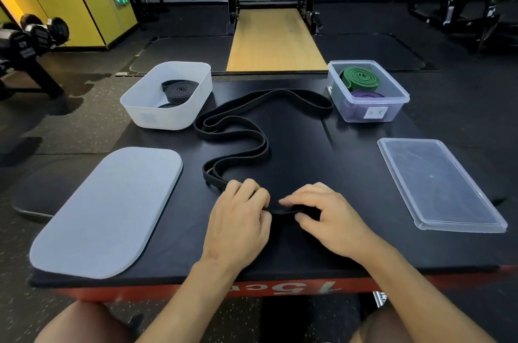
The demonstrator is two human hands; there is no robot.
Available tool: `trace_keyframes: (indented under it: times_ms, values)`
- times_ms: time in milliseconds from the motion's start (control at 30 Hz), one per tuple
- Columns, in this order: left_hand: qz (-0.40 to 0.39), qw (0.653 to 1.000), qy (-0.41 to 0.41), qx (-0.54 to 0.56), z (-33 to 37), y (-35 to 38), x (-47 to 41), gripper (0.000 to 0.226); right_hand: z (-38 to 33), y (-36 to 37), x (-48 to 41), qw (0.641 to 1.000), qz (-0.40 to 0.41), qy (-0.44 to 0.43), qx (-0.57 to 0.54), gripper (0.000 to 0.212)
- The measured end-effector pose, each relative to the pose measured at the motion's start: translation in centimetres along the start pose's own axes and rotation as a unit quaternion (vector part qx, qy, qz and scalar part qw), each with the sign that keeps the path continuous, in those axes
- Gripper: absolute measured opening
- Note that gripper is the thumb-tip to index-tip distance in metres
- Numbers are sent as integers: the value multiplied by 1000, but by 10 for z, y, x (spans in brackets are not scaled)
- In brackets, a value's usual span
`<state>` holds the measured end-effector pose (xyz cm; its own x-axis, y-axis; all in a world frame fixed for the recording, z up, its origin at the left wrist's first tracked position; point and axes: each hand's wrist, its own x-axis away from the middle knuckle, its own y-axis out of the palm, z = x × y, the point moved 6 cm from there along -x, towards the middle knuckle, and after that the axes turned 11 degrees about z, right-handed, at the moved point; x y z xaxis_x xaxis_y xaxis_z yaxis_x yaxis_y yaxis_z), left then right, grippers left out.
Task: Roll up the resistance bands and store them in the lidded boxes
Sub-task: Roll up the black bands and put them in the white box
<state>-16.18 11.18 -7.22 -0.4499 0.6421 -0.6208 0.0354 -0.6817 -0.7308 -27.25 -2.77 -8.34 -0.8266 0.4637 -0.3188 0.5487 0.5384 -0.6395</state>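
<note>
Head view: at lower centre, the left hand [238, 219] and right hand [330, 216] both pinch the near end of the black band [265, 146]. It snakes up the counter [322, 163] between the white box [157, 115] and the clear box [392, 115].

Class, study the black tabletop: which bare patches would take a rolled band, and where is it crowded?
The largest bare patch lies between the black band, the clear box and the clear lid. A narrower strip runs between the white lid and the left hand. It is crowded from the white box to the right hand, where the band snakes.
</note>
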Motion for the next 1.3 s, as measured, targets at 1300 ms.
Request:
trace_keyframes:
  times_ms: [1300]
  values:
    - [-109,982,-5,156,-6,12,6,26,4,-4,2,996,83,39,24,44]
